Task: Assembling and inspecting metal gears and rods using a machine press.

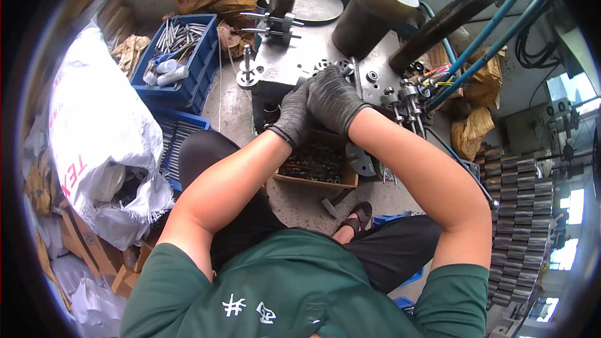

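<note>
Both my hands wear dark grey knit gloves and meet at the front edge of a steel machine table (275, 66). My left hand (294, 112) is closed, its fingers curled against the other glove. Just to its right, my right hand (333, 99) is closed too, with its back toward me. Whatever lies between the fingers is hidden by the gloves. Round metal pieces with holes (323, 64) show just beyond the fingertips. A slim metal rod (357, 78) stands beside my right hand, and a small ring-shaped part (372, 76) lies farther right.
Behind the hands rises a thick dark cylinder (375, 12) between two steel columns. An open box of dark small parts (316, 166) sits below. Blue crates (203, 62) of metal rods and a white sack (103, 131) are at left; stacked metal cylinders (516, 213) at right. A hammer (330, 206) lies on the floor.
</note>
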A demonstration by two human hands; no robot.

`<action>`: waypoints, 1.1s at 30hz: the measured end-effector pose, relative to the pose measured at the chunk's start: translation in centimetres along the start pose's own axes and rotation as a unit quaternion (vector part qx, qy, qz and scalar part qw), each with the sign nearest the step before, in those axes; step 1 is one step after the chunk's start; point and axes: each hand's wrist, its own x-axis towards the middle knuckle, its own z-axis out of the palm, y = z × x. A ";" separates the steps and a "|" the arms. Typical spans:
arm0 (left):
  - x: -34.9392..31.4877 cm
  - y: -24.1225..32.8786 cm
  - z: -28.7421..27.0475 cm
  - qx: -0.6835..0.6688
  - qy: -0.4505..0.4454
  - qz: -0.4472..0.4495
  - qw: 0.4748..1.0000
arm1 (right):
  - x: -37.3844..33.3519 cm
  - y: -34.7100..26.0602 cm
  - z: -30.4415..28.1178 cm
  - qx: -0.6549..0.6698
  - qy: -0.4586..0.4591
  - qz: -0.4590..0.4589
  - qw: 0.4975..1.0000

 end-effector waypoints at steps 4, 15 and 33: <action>0.0 2.6 0.8 -0.198 0.091 -0.301 0.928 | -1.5 0.7 -1.2 0.105 -0.076 0.066 0.989; -0.4 2.7 2.3 -0.151 0.151 -0.199 0.956 | -2.3 -2.7 7.3 0.330 0.159 0.274 0.890; -6.5 2.4 4.4 0.017 -0.184 -0.169 0.968 | -15.3 -6.7 7.2 0.858 0.413 0.246 0.183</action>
